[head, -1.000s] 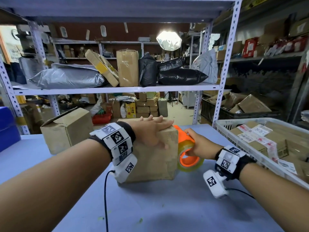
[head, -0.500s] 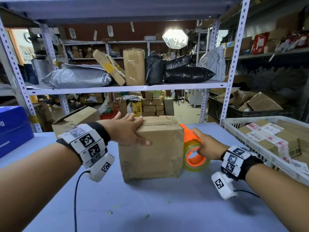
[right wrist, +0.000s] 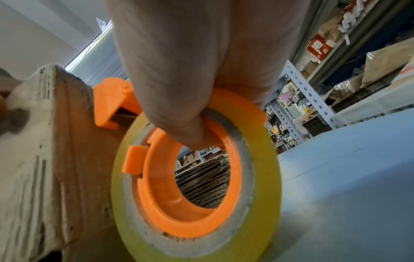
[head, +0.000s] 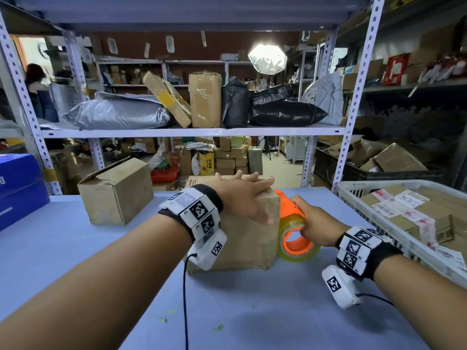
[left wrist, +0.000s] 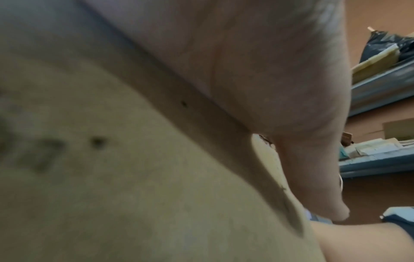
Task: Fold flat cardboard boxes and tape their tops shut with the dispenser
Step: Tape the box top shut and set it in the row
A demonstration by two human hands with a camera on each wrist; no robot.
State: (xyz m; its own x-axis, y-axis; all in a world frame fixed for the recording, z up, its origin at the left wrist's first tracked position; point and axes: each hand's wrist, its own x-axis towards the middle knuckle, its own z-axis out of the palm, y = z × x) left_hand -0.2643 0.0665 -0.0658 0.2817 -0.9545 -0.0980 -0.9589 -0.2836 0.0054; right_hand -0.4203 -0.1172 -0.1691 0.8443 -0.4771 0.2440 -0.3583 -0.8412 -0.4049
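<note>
**Taping pass at the right-hand edge of the box**

My left hand [head: 242, 198] lies flat on top of the cardboard box [head: 247, 238], fingers straight and together, thumb down the near face, pressing the top shut. My right hand [head: 316, 223] grips the tape dispenser [head: 294, 238] — fingers hooked through the orange core — and holds its orange head against the box's upper right edge. The box stands folded on the blue table [head: 75, 248], directly in front of me.

Status, as I judge it: folding is done on this box; the seal is under way. No tape strip is visible across the top, so I cannot tell how much is laid. A second box [head: 116, 193] sits well apart to the left with one flap raised — apparently not yet sealed.

To the right, a white crate [head: 379, 188] of labelled parcels stands near my forearm and limits the swing outward. Wrist cables [head: 185, 299] trail across the table.
</note>
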